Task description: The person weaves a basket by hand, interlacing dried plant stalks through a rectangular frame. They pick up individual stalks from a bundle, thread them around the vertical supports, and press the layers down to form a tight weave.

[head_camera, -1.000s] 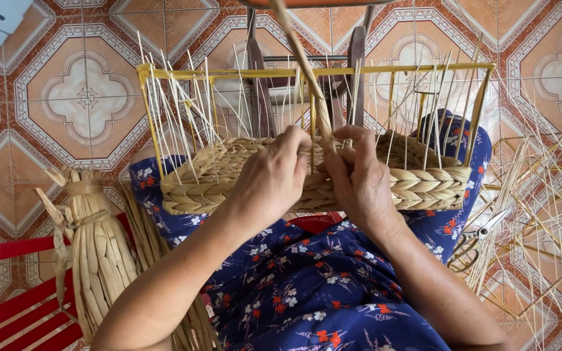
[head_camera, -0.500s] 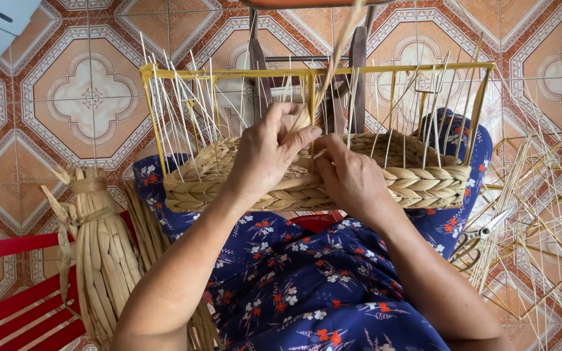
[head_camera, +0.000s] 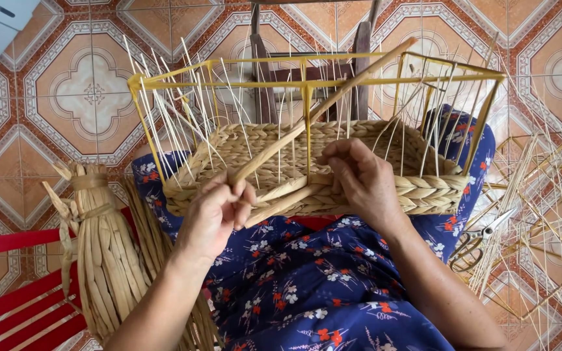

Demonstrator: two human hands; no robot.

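Head view: one half-woven basket [head_camera: 333, 172] in a yellow wire frame [head_camera: 307, 83] rests on the lap. The left hand [head_camera: 214, 214] pinches one long straw strand [head_camera: 313, 120] at the basket's near rim; the right hand [head_camera: 362, 182] presses curled fingers there. One straw bundle [head_camera: 102, 253] lies left, one pair of scissors [head_camera: 479, 237] right.

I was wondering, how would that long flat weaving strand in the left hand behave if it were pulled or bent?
The strand, pinched in the left hand, runs straight, so it probably holds some stiffness. The woven basket rows suggest it bends without snapping. It looks light.
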